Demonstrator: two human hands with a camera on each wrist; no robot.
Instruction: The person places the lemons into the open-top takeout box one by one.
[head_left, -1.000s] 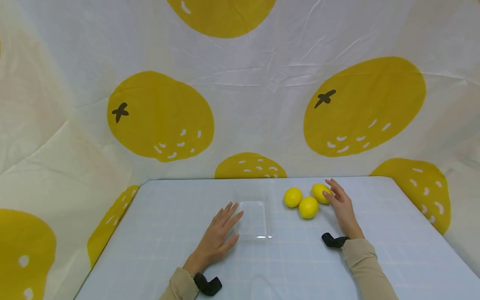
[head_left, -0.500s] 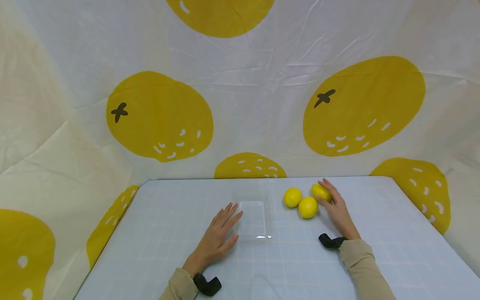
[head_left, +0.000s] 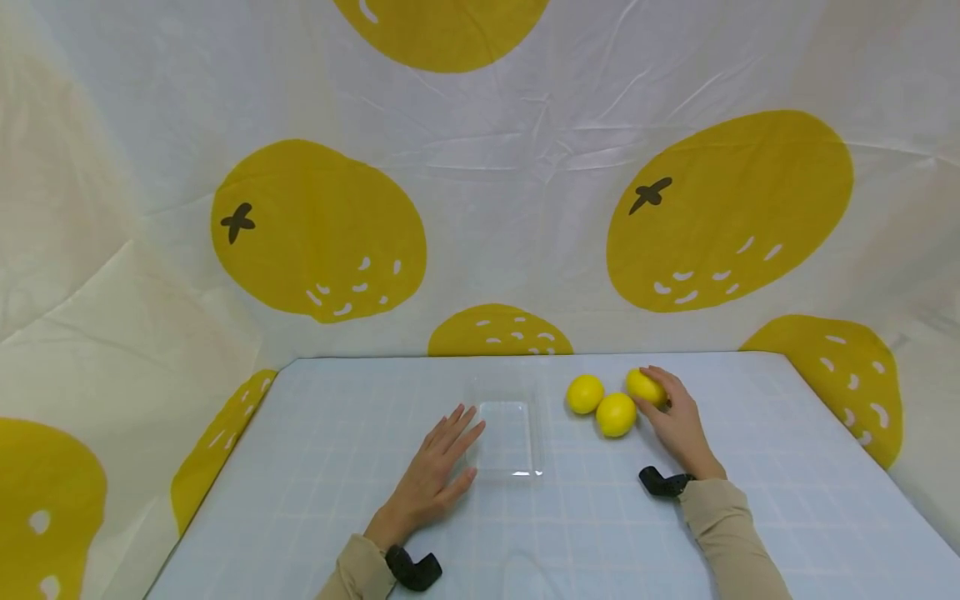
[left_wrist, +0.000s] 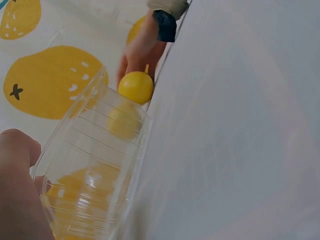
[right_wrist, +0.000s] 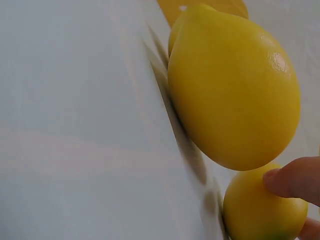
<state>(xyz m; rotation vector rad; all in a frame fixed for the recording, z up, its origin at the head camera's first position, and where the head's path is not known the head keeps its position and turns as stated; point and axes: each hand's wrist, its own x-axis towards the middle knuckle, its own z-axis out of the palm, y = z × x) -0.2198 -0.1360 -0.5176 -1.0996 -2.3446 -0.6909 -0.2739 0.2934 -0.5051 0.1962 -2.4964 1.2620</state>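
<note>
Three yellow lemons stand in a cluster on the table at the right in the head view. My right hand pinches the far right lemon between thumb and fingers. The front lemon and the left lemon lie just to its left, untouched. In the right wrist view the thumb presses on the gripped lemon, and a nearer lemon looms large. A clear plastic box sits left of the lemons. My left hand rests at its left side, fingers straight; the fingertips overlap the box's edge.
A pale checked cloth covers the table. Behind it hangs a white curtain printed with large yellow fruit. Each wrist wears a black device, such as the right wrist mount.
My right hand has moved left onto the far right lemon and its fingers have closed round it. That lemon has shifted slightly right. The left hand and the box have stayed put.
</note>
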